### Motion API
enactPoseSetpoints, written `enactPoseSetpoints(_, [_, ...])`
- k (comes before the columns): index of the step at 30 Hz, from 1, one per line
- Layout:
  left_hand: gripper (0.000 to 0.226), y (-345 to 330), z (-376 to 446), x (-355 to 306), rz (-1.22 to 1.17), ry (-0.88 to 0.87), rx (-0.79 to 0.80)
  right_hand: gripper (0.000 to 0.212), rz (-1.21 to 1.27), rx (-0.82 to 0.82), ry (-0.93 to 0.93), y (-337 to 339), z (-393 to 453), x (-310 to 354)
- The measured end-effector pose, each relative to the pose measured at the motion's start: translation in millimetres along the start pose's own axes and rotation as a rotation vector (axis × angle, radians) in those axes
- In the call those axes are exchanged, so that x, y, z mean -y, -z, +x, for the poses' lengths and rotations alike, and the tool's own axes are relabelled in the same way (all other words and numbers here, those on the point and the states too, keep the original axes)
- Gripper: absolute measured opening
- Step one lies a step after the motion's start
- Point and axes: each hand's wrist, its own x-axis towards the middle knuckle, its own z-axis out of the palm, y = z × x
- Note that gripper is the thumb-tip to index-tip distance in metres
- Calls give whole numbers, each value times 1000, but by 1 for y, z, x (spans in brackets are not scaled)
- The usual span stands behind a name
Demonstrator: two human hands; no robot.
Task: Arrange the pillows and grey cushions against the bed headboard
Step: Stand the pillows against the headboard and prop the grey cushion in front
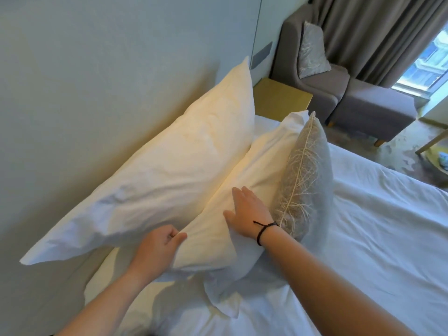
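Bed (363, 238) carries the stack. Back pillow (169, 166) leans on the headboard (72, 93); front pillow (242, 190) rests against it; grey cushion (305, 180) stands upright, touching the front pillow's far face. Left hand (157, 246): fingers pinch the front pillow's near edge. Right hand (247, 212): fingers straight, pressing flat on it. Judged soft, light, floppy; best held at corners or edges.

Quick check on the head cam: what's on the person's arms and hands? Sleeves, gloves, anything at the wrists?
Both forearms are bare, with no sleeves in view and no gloves. The right hand has a thin black cord bracelet tied round its wrist, with a small knot and loose end. The left hand wears nothing: no ring, watch or band shows.
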Motion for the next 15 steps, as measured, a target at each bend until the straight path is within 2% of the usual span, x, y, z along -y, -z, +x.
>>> enactPoseSetpoints(2, [37, 1, 1, 8, 84, 20, 17, 70, 82, 85, -14, -18, -11, 3])
enactPoseSetpoints(4, [40, -1, 4, 9, 167, 4, 36, 72, 85, 98, 4, -24, -12, 0])
enactPoseSetpoints(8, [44, -3, 16, -3, 332, -55, 111, 70, 12, 113, 68, 4, -3, -18])
enactPoseSetpoints(11, [40, -5, 34, -24, 399, -65, 215, 66, -90, -116, 77, 33, 0, -46])
enactPoseSetpoints(13, [33, -11, 50, -46, 361, -67, 289, 67, -52, -301, -69, 49, 1, -75])
enactPoseSetpoints(15, [29, -21, 69, -72, 290, -80, 331, 78, 60, -362, -300, 59, 0, -105])
